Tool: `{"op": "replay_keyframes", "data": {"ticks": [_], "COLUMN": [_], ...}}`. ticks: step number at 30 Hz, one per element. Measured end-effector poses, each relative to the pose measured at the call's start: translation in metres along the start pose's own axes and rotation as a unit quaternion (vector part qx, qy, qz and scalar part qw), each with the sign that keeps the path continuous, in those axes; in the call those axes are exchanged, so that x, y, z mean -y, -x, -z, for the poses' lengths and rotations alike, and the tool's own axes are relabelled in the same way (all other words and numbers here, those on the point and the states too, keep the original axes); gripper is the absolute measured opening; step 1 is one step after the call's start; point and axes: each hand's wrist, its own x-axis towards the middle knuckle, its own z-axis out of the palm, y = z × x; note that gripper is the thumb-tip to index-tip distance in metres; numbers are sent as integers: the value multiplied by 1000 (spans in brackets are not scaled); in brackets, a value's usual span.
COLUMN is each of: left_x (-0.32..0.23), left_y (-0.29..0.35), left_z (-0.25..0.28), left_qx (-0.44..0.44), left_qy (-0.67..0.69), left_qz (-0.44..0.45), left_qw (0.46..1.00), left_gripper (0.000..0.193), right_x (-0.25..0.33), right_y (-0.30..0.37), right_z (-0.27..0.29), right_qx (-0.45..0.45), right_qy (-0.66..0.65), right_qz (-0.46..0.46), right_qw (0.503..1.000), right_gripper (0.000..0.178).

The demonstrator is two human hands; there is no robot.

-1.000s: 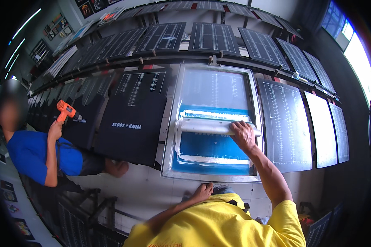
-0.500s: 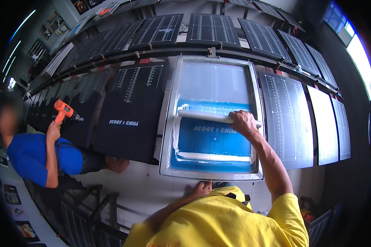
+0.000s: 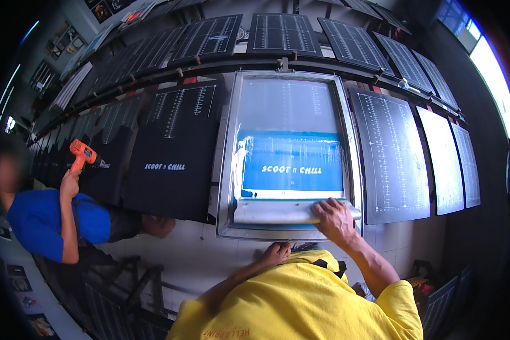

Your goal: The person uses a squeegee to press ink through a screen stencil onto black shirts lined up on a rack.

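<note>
My right hand (image 3: 334,220) grips the right part of a long squeegee (image 3: 277,212), which lies across the near part of a silk-screen frame (image 3: 354,153). Its blue mesh (image 3: 255,181) shows white lettering, with a band of white ink (image 3: 289,194) just beyond the squeegee and white smears along the left side. My left hand (image 3: 276,253) is close to my waist, just below the frame's near edge. Its fingers are curled; whatever they may hold is hidden.
Dark garments (image 3: 167,170) with white printing lie on boards to the left. Bare marked boards (image 3: 388,153) stand on the right; more line the far side beyond a rail (image 3: 209,63). On the left a person in blue (image 3: 56,221) holds an orange heat gun (image 3: 82,154).
My right hand has drawn the squeegee toward me, from mid-screen to near the front edge, and it now lies flatter. The lettering shows whiter. My left hand stays near my waist.
</note>
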Motion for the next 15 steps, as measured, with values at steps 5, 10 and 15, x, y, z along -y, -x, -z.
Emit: {"op": "replay_keyframes", "data": {"ticks": [5,10,15], "left_x": [-21,-19,-8], "left_y": [4,7,6], "left_z": [-1,-4,0], "left_qx": [-13,-13,-21], "left_qy": [-126,-66,-92], "left_qz": [25,30,55], "left_qw": [992,997,994], "left_gripper": [54,53,53], "right_x": [12,-11,-57], "right_y": [26,-7,-81], "right_z": [-13,-38,-37], "right_qx": [12,-24,-55], "right_qy": [5,36,42], "right_qz": [23,2,7], "right_qw": [1000,999,998], "right_gripper": [45,51,46]}}
